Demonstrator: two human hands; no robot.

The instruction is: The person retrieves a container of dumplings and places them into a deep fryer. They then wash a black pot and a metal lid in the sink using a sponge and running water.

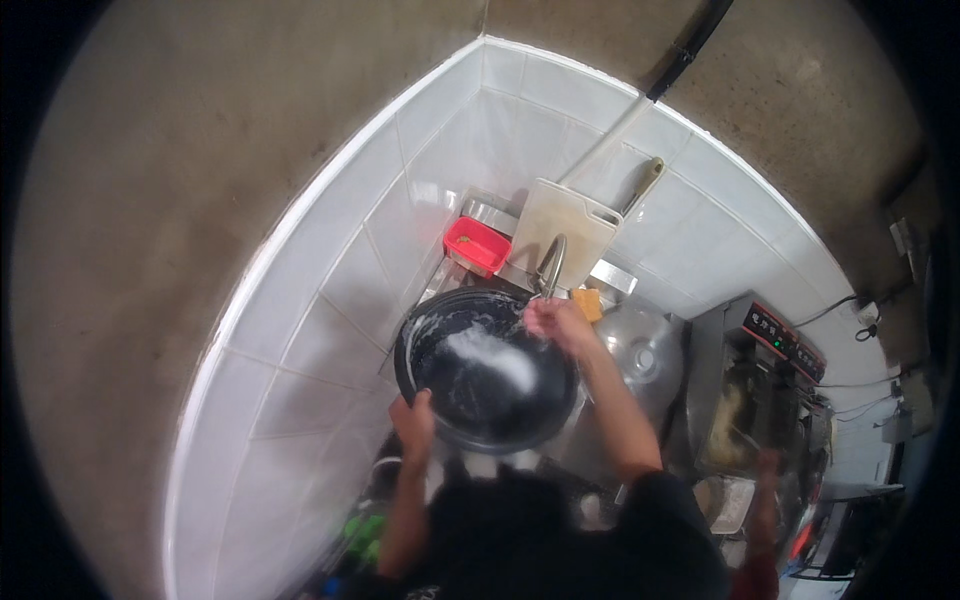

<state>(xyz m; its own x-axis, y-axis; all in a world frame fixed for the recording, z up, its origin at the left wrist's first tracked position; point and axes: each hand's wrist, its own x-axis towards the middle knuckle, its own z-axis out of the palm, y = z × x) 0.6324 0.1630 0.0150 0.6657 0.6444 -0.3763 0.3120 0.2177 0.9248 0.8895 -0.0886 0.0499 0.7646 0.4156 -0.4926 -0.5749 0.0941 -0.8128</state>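
Observation:
A large round black basin [469, 412] is tilted up in front of me, with a patch of white foam or glare [495, 360] across its inside. My left hand [414, 424] grips the basin's rim at the lower left, thumb over the edge. At the far right rim is my right hand [561, 324], fingers curled, just below the curved metal faucet [555, 259]. Blur hides whether those fingers hold anything. The faucet's lower end is partly covered by this hand.
Behind the basin are a red plastic container [478, 244], a pale cutting board [566, 225] against the tiled wall and an orange sponge [587, 304]. To the right lie a domed metal lid or bowl [637, 352] and an electric fryer [739, 412]. Another person's arm [765, 495] reaches beside it.

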